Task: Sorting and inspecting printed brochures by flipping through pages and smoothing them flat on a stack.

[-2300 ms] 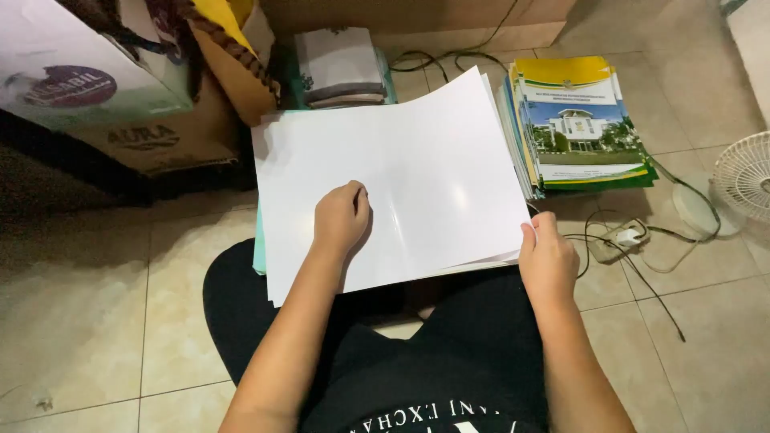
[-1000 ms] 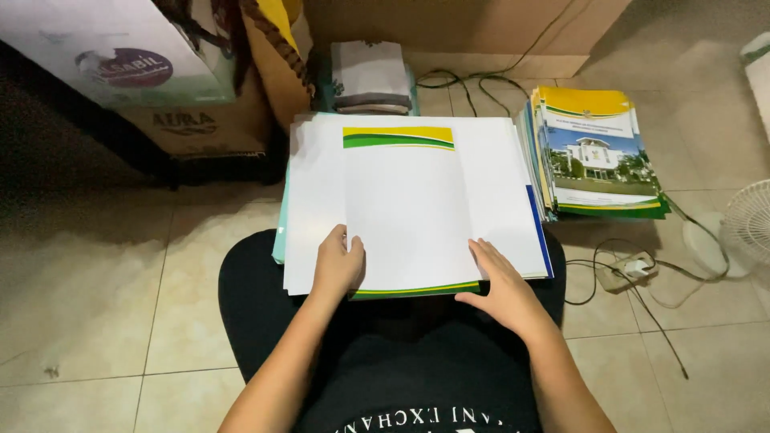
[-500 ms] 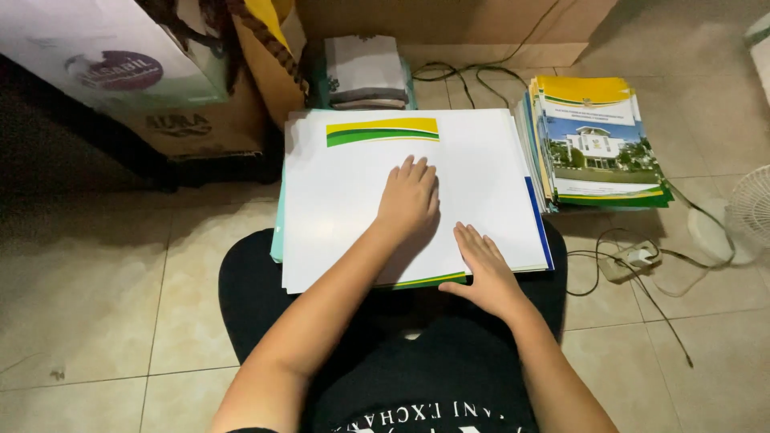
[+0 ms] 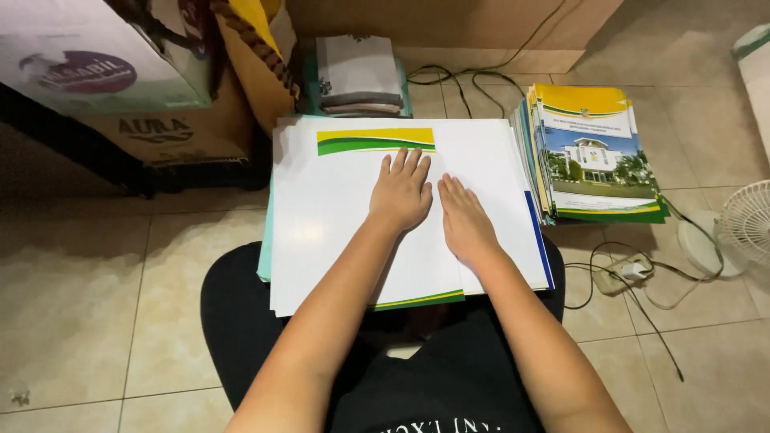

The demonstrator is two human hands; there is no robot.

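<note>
Hands, two, left (image 4: 401,194) and right (image 4: 464,220), lie flat, grip released, on one white sheet (image 4: 337,216).

Beige glossy floor tiles (image 4: 96,305) with thin grout lines reflect soft light. Cardboard boxes (image 4: 160,120) stand at the upper left, a brown panel (image 4: 481,24) runs along the top, black cables (image 4: 634,297) trail at the right beside a white fan (image 4: 746,224).

Sheet stack (image 4: 337,208) on lap; booklet pile (image 4: 597,152) right of it; cardboard boxes (image 4: 144,88) behind-left; fan (image 4: 746,224) far right.
</note>
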